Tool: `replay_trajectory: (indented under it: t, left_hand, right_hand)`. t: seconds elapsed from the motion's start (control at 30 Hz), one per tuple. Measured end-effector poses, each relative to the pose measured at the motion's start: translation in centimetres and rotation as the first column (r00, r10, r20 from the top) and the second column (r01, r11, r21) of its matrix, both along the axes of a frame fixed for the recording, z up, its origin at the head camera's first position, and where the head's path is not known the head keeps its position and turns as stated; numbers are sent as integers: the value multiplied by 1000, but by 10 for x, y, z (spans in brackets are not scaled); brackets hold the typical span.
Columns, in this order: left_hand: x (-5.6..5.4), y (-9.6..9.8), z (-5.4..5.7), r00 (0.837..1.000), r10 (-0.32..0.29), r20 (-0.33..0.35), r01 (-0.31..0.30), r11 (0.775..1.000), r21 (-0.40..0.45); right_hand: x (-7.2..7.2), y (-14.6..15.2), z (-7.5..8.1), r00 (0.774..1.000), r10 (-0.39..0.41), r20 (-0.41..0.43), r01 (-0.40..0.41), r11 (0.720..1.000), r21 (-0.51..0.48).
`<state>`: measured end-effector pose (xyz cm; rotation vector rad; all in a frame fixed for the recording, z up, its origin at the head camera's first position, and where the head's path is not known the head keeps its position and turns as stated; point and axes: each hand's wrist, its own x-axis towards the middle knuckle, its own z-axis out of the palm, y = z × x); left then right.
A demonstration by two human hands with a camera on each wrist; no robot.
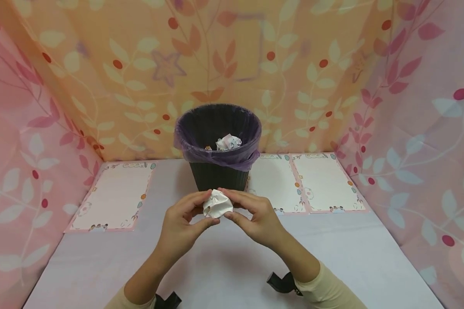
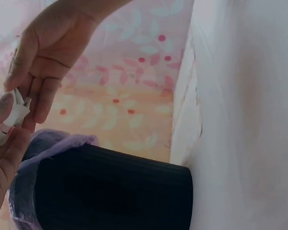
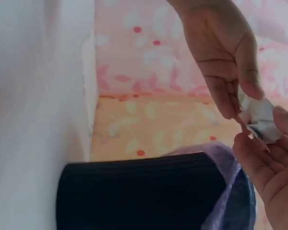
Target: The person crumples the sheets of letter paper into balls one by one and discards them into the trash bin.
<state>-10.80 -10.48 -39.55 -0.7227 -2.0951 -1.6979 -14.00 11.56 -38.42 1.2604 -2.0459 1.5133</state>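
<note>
A crumpled ball of white paper (image 1: 218, 204) is held up between both hands, in front of the bin. My left hand (image 1: 182, 219) pinches its left side with thumb and fingers. From the other side my right hand (image 1: 257, 218) grips it the same way. In the left wrist view the crumpled paper (image 2: 15, 115) shows folded edges between the fingertips. The right wrist view also has the paper ball (image 3: 261, 120) caught between the two hands. Just beyond them stands a black trash bin (image 1: 216, 175) lined with a purple bag (image 1: 232, 158).
Inside the bin lies more crumpled paper (image 1: 229, 142). A decorated sheet (image 1: 112, 197) lies flat on the white table (image 1: 232, 266) at left. Two similar sheets lie right of the bin, one of them at the far right (image 1: 326, 184). Floral cloth (image 1: 139, 86) walls the table's back and sides.
</note>
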Motion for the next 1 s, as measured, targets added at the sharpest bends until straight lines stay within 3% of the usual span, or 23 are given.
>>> replay_trajectory:
  t: [0.23, 0.4, 0.53, 0.8, 1.0]
  left_hand:
    - [1, 4, -3, 998, -6, -57, 7, 1000, 25]
    - [5, 6, -4, 997, -1, -82, 14, 987, 159]
    - [6, 8, -5, 999, 0, -54, 12, 976, 217]
    - [7, 9, -2, 998, 10, 66, -17, 994, 106]
    - [6, 6, 3, 988, 65, 141, -77, 994, 78]
  right_hand:
    - [1, 3, 2, 995, -44, -94, 46, 999, 16]
    - [8, -4, 1, 992, -33, -123, 28, 999, -41]
    - [12, -7, 1, 990, -45, -132, 36, 997, -66]
    - [9, -3, -1, 998, -8, 65, 15, 995, -102]
    - [3, 1, -2, 993, -4, 120, 19, 992, -126]
